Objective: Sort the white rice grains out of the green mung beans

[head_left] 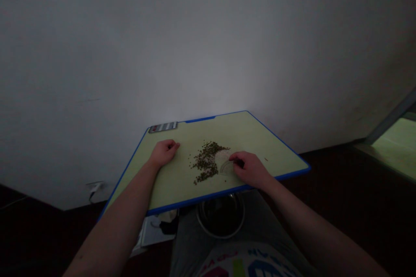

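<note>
A small yellow-green table (260, 147) with a blue rim stands in front of me. A loose heap of dark green beans (205, 162) lies on its middle, mixed at its right side with pale white grains (222, 156). My left hand (164, 152) rests on the table left of the heap, fingers curled into a loose fist, holding nothing that I can see. My right hand (250, 169) lies at the heap's right edge, fingers bent and pinched at the white grains near a faint round clear rim (225, 168).
A round metal bowl (221, 218) sits below the table's front edge, between my knees. A small grey-striped object (163, 127) lies at the table's far left corner. A pale wall fills the background; a wall socket (95, 187) is low on the left.
</note>
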### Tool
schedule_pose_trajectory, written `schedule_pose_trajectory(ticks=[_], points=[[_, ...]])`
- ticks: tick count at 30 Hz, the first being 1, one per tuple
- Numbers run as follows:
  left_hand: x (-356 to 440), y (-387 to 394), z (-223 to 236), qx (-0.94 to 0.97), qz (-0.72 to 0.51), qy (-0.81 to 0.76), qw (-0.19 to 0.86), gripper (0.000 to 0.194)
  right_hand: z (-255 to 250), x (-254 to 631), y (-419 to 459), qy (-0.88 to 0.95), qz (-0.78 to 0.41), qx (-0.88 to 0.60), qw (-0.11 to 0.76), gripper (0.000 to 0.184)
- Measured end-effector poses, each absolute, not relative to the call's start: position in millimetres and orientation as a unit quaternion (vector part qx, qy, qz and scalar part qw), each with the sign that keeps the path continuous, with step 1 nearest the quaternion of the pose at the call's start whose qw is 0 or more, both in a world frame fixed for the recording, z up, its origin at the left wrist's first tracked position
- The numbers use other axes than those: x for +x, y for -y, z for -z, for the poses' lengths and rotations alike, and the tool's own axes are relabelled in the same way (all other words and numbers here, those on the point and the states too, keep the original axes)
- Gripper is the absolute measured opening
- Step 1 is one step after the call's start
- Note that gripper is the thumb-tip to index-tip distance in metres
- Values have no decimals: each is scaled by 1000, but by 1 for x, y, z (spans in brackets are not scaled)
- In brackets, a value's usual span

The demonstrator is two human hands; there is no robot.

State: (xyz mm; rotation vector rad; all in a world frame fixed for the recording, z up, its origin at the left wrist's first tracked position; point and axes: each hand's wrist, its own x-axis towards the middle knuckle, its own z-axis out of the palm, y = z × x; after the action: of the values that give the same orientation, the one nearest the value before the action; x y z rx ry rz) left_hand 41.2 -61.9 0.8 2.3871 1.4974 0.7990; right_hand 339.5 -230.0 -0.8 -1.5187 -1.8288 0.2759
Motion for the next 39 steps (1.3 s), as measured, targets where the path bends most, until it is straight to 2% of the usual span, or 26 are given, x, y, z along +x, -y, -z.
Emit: schedule_pose_trajectory(ticks=[13, 24, 31, 39], points=[[41, 61, 0, 813, -262, -511, 94, 38, 0, 340, 244, 727, -131, -568, 363, 28], [40, 59, 3, 815, -274, -501, 95, 39, 1, 343, 236, 674, -30, -649, 350, 28], [40, 60, 2, 813, -272, -505, 98, 39, 0, 342, 236, 713, -71, -604, 348, 28], [39, 58, 3, 815, -266, -507, 96, 37, 0, 341, 227, 691, -45, -627, 358, 28]])
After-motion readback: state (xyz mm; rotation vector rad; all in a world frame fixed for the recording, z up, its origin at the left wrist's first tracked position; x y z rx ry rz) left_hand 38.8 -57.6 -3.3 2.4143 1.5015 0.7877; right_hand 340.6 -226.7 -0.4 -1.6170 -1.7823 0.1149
